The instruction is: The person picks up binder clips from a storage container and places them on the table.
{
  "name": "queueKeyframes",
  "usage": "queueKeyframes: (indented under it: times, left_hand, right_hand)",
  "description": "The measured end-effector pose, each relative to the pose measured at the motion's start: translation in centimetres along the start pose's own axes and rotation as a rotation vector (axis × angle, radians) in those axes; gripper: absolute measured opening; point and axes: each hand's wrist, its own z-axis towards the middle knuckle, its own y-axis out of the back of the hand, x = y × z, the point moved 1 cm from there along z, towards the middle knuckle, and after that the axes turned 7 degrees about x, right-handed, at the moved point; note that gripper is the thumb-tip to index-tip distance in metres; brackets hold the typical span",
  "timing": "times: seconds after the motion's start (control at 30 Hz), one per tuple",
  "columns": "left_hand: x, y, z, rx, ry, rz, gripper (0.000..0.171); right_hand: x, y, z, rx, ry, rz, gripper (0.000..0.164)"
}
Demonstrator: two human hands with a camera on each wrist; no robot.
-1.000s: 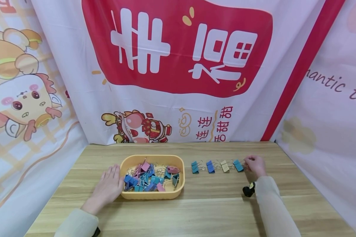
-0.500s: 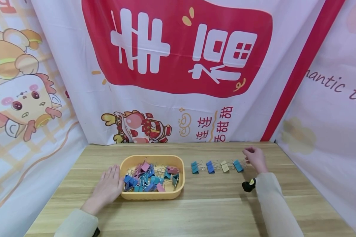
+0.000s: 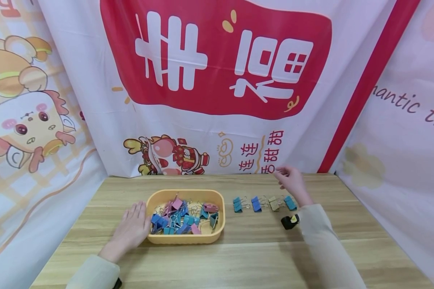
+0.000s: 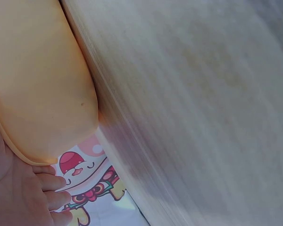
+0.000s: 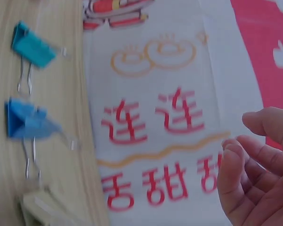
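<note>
A yellow plastic basket holds a jumble of pink, blue and teal binder clips. My left hand lies with straight fingers against the basket's left side. To the basket's right, a row of binder clips runs along the table: a teal clip, a blue clip, a cream clip and another teal clip. Above the row's right end my right hand hovers with loosely bent fingers. In the right wrist view, thumb and fingertips stand apart with nothing between them.
The wooden table ends at the back against a printed white and red cloth. More printed cloths hang on the left and right sides. Dark wrist-worn devices sit at both sleeves.
My right hand has risen off the rightmost teal clip and moved back and to the left. The clips in the row stay in place. The left hand has not moved.
</note>
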Motion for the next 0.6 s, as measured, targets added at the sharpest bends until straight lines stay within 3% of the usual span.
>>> queueKeyframes:
  times: [0.6]
  left_hand:
    - [0.0, 0.1, 0.0, 0.008, 0.002, -0.012, 0.058]
  right_hand:
    - [6.4, -8.3, -0.8, 0.193, 0.142, -0.042, 0.021]
